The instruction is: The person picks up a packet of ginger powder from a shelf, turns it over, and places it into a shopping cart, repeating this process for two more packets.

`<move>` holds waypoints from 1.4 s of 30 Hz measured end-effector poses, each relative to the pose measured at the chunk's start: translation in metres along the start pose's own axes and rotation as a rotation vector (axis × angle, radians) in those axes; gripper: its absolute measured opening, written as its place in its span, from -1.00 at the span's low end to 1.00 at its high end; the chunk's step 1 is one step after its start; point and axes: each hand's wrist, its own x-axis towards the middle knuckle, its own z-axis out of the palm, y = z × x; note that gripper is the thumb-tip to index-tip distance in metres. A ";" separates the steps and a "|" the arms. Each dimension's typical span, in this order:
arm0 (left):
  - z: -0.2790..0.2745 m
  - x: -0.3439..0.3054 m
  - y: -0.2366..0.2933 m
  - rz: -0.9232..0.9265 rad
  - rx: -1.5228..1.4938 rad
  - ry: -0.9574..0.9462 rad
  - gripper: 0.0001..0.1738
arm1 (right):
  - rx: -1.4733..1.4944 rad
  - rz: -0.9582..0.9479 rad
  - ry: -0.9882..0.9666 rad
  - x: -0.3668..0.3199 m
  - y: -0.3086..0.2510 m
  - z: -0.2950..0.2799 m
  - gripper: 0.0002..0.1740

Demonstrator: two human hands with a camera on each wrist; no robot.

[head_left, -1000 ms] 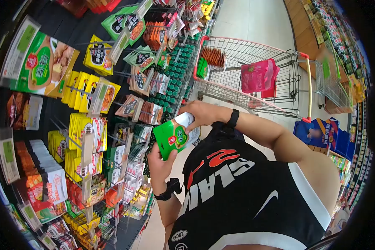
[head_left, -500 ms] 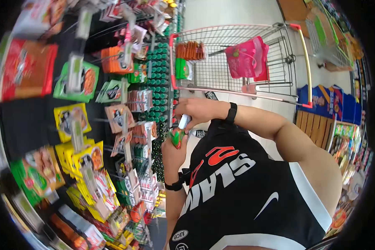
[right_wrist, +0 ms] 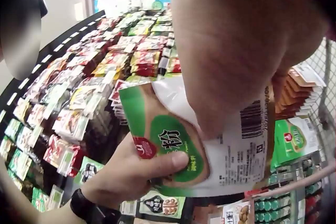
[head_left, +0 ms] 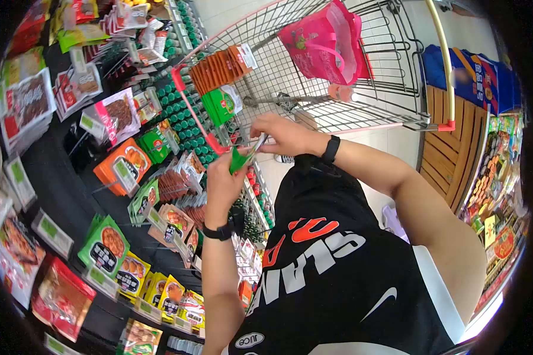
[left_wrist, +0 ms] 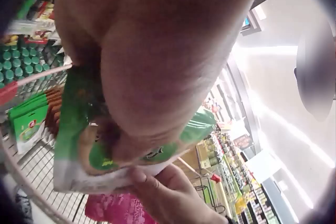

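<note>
Both hands hold one green-and-white packet of powdered seasoning point(right_wrist: 231, 166) up in front of the body, close to the cart's end. In the head view the packet shows nearly edge-on. My left hand point(head_left: 224, 180) grips its green end; in the right wrist view the left thumb point(right_wrist: 170, 164) lies across the printed face. My right hand point(head_left: 285, 137) pinches the other, whiter end, and its thumb point(left_wrist: 142, 178) presses the packet's lower edge in the left wrist view. Each wrist view has its own hand's fingertips partly hidden.
A wire shopping cart point(head_left: 177, 77) stands just ahead, holding brown packets point(head_left: 219, 70), green packets point(head_left: 219, 107) and a pink bag point(head_left: 323, 44). Shelves of hanging seasoning packets point(head_left: 108, 244) line the left, with green-capped bottles point(head_left: 189, 127) below. A slatted wooden stand point(head_left: 450, 142) is on the right.
The packet has turned from face-up to nearly edge-on in the head view, both hands still holding it. The view has swung, bringing the cart nearer and leftward, its end beside the hands.
</note>
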 end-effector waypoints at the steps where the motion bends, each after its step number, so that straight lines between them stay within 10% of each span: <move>1: 0.000 0.017 0.000 -0.008 0.020 -0.043 -0.77 | 0.018 0.037 0.000 -0.001 0.009 -0.005 -0.64; 8: 0.011 0.104 0.005 -0.086 -0.042 -0.281 -0.76 | 0.007 0.355 -0.026 0.013 0.044 -0.048 -0.54; 15: 0.066 0.142 -0.094 -0.216 -0.045 -0.032 -0.66 | -0.239 0.444 0.430 0.035 0.136 -0.022 -0.14; 20: 0.111 0.141 -0.162 -0.379 -0.101 0.019 -0.62 | 0.326 0.762 -0.200 0.059 0.187 0.002 -0.06; 31: 0.144 0.169 -0.220 -0.717 -0.348 0.107 -0.70 | 0.771 0.715 -0.183 0.086 0.256 0.091 0.00; 42: 0.131 0.171 -0.244 -0.540 -0.134 0.185 -0.78 | 0.649 0.615 -0.110 0.105 0.274 0.112 -0.05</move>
